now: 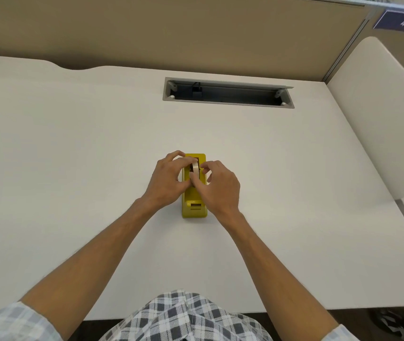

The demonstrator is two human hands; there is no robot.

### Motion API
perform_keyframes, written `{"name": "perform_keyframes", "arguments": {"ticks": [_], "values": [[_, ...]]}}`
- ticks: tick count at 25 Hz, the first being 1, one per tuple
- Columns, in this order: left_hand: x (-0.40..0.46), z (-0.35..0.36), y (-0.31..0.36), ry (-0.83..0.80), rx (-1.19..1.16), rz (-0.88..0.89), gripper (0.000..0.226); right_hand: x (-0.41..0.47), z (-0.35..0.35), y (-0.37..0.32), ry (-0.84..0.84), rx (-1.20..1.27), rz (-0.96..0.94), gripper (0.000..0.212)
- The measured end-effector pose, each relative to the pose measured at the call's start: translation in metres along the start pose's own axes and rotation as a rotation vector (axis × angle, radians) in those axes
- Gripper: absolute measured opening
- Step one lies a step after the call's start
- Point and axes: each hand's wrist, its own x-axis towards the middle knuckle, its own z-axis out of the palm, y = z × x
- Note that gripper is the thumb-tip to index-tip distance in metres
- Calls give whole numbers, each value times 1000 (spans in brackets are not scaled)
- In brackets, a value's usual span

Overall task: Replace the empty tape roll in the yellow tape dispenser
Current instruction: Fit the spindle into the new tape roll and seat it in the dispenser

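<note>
Fingers of the left hand (169, 179) curl round the tape roll (195, 166), gripping it from the left as it sits upright in the well of the yellow tape dispenser (194, 205). The right hand (218, 187) comes in from the other side, its thumb and forefinger pinching at the roll's edge. The dispenser stands lengthwise near the middle of the white surface (73, 148). Beyond it lies an open cable tray (228, 93) before a tan partition (171, 28).
</note>
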Motion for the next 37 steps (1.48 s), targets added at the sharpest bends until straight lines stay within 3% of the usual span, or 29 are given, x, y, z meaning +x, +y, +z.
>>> {"name": "perform_keyframes", "arguments": {"ticks": [4,11,29,34,37], "values": [[-1,1,2,22,8,19,43,-11,-1,11,5,-57,-204,20],[-2,2,7,23,42,45,41,-20,-2,19,69,-195,-348,28],[-1,-2,10,-10,55,20,34,-12,0,10,27,-214,-292,31],[-1,-2,12,-4,129,-8,47,-14,-1,9,22,-195,-299,30],[-1,-1,10,-61,204,1,41,-14,-2,9,18,-200,-294,29]]}}
